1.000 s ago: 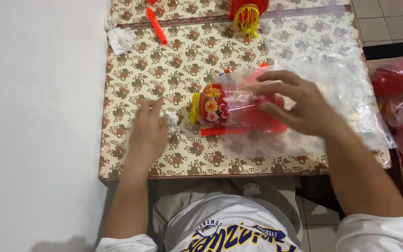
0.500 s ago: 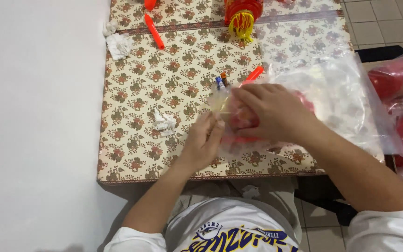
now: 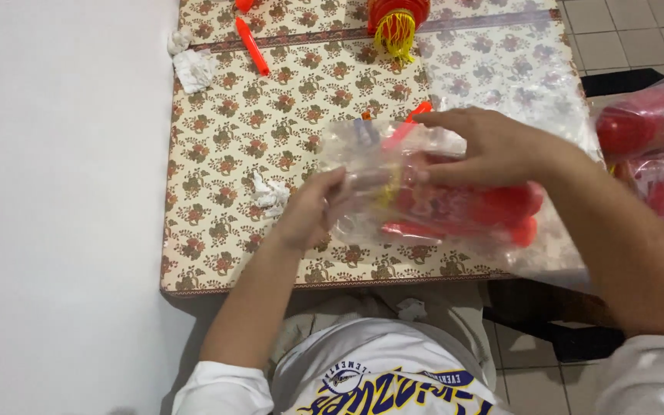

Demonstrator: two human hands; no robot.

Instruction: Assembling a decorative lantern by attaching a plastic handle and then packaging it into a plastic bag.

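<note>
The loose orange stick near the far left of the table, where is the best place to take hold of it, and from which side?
Take the orange stick at its middle, coming from above with the grip across its narrow width. It lies flat and slightly slanted on the floral table, with bare cloth on both long sides. The crumpled white paper to its left is apart from it, so the fingers should have room.

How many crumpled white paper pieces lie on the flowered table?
3: two at the far left corner, a small one and a larger one, and one beside the left hand. The bag may hide more.
</note>
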